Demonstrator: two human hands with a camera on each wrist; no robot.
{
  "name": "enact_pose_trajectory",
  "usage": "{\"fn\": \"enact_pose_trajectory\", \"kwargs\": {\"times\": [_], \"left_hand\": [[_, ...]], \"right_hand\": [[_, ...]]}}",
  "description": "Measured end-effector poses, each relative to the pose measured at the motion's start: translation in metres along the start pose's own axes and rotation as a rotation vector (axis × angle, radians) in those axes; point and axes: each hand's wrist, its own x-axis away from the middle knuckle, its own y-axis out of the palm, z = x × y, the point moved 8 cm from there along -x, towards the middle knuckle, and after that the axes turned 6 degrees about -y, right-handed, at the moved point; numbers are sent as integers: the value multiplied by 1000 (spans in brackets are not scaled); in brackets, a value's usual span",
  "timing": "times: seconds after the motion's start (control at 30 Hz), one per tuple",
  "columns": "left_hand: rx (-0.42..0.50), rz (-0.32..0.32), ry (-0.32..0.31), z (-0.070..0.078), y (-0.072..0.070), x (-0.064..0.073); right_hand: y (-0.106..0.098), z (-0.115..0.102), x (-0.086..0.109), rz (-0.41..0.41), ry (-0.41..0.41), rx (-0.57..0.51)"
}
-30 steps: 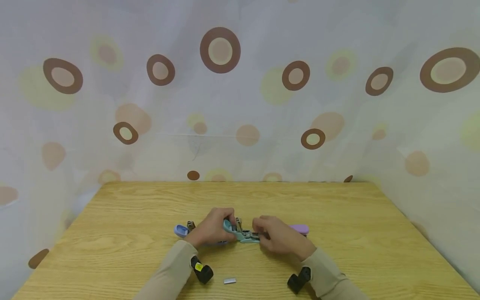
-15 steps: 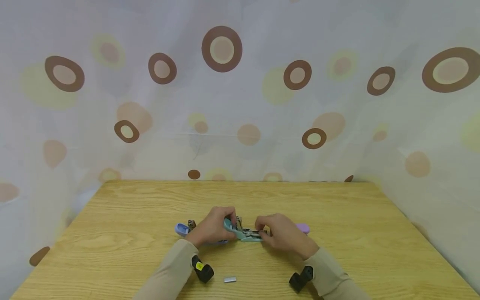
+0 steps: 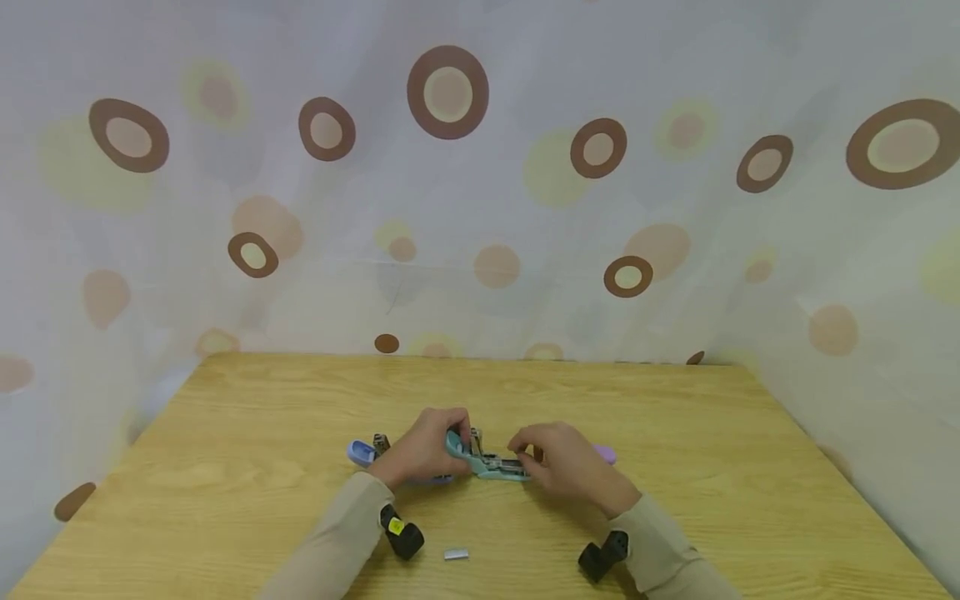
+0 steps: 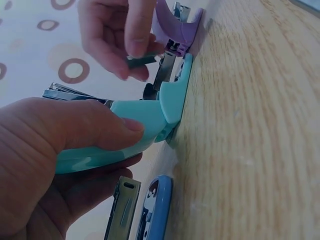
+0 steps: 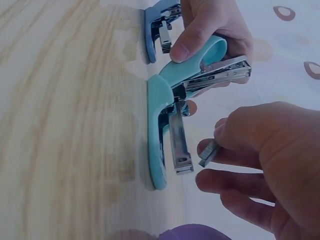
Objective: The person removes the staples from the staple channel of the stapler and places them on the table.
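Note:
A teal stapler (image 5: 160, 97) lies folded wide open on the table, its metal magazine (image 5: 180, 142) bare. My left hand (image 3: 427, 447) grips its raised top cover, thumb on the teal plastic in the left wrist view. At the magazine's free end is my right hand (image 3: 573, 468). Between its thumb and index finger it pinches a short strip of staples (image 5: 209, 153), which is apart from the magazine in the right wrist view. The other fingers of that hand are loosely bent.
A blue stapler (image 3: 362, 453), also opened, lies left of and partly behind my left hand. Beyond my right hand lies a purple stapler (image 4: 175, 30), mostly hidden in the head view. Another small silver staple strip (image 3: 456, 554) rests nearer on the wooden table (image 3: 225, 500).
My right hand has shifted slightly right along the teal stapler, uncovering more of the magazine. My left hand keeps its grip on the cover.

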Motion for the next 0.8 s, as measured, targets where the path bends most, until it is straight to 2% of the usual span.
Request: {"fn": "enact_pose_trajectory", "kwargs": {"times": [0.2, 0.37, 0.57, 0.7, 0.8], "left_hand": [[-3, 6, 1, 1, -2, -1], [-12, 8, 11, 2, -2, -2], [-13, 16, 12, 2, -2, -2], [-9, 15, 16, 0, -1, -3], [-5, 9, 12, -2, 0, -2]], "right_hand": [[-7, 1, -2, 58, 0, -50], [-8, -6, -3, 30, 6, -98], [-3, -25, -7, 7, -52, -192], [5, -38, -8, -49, -71, -242], [15, -48, -8, -130, -85, -253]]}}
